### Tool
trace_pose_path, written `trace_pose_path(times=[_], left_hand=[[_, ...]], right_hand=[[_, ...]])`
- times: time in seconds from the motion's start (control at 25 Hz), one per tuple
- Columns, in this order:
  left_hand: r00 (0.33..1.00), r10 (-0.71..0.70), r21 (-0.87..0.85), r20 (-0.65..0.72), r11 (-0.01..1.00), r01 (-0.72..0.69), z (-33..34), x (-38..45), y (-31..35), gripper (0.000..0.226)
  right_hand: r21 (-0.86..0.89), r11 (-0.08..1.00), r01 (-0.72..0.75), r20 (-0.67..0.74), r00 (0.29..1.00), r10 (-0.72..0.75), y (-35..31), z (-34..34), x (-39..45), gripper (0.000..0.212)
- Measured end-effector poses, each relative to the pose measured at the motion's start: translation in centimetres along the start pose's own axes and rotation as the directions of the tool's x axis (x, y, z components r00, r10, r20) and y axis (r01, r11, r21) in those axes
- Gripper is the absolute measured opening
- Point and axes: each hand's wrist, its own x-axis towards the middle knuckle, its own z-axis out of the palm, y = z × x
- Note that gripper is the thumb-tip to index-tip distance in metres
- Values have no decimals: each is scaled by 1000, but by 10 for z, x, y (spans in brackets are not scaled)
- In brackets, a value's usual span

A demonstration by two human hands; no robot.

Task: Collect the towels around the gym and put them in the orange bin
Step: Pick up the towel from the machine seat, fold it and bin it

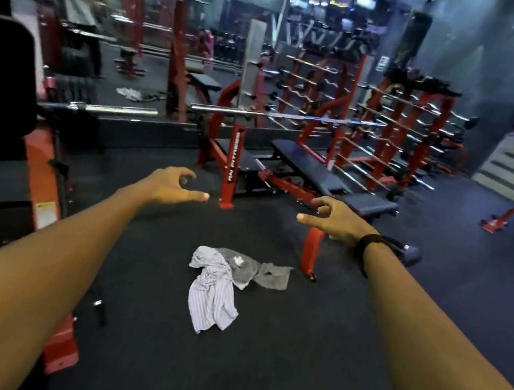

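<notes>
Left hand (169, 187): stretched forward at arm's length, empty, fingers curled loosely with the thumb out, wide enough to take cloth.
Right hand (333, 220): likewise forward and empty, fingers half curled, a dark band at the wrist.
Towels from the hands: on the floor (339, 364) below and between the two hands, nearer the person than the fingertips, so the reach goes down and back, not forward.
Striped towel (212, 293): crumpled, long axis running roughly toward the person, slightly left of centre.
Grey towel (264, 273): lies crosswise, its left end tucked under or against the striped one; touching.
Nearer hand: about even; the striped one favours the left, the grey one the right.
Count here: two towels, two hands.
Further towel (131, 93): one pale heap on the floor far off at left, beyond the bench press (308, 169); too blurred to be sure it is a towel.
Orange bin: not in view.
</notes>
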Motion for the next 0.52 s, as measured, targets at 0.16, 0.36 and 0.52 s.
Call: trace_pose_path(times=[0.16, 0.36, 0.52], left_hand=[[995, -85, -33, -43, 996, 84, 19, 50, 7, 76], [984, -159, -41, -81, 987, 156, 35, 117, -9, 73], [975, -211, -38, -73, 977, 208, 62, 194, -54, 68]], right_hand=[[11, 998, 68, 79, 994, -68, 9, -11, 92, 78], [-30, 990, 139, 137, 981, -134, 20, 3, 190, 72], [-46, 990, 135, 171, 977, -126, 41, 33, 284, 67]])
